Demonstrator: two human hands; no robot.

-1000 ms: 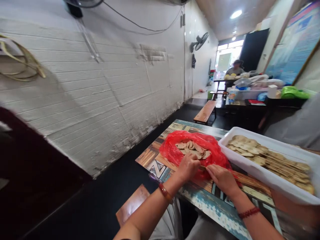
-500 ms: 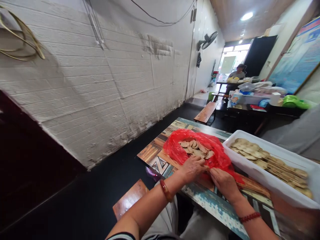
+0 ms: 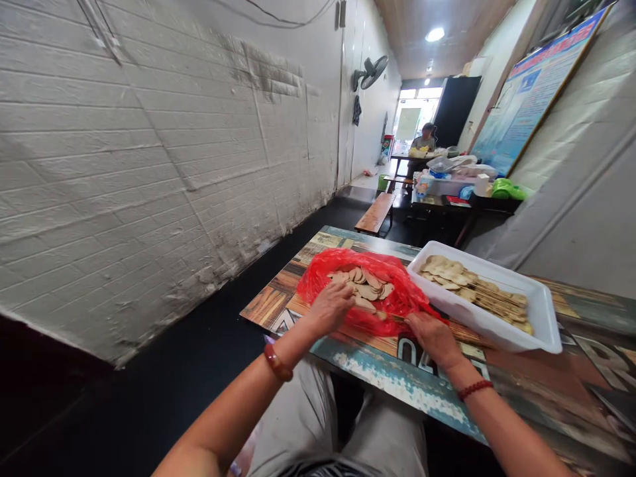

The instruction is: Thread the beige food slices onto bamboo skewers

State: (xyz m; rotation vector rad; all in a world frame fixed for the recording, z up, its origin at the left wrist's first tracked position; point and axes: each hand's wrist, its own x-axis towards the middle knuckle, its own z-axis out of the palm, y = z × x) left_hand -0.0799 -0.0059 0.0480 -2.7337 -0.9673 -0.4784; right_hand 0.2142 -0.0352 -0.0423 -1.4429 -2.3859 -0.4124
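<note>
Left hand: at slices; grip cannot be told.
Right hand: skewer pinched in fingers.
Bag: opened, presumably for reach.

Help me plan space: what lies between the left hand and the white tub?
The head view shows pale slices and the red bag around them.

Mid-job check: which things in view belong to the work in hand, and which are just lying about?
In use:
- left hand, at the pale slices
- right hand, apparently pinching a thin stick
- red plastic bag, around the slices
- white plastic tub of skewered slices, probably

Apparently just about:
- wooden bench
- wall fan
- green bucket
</note>
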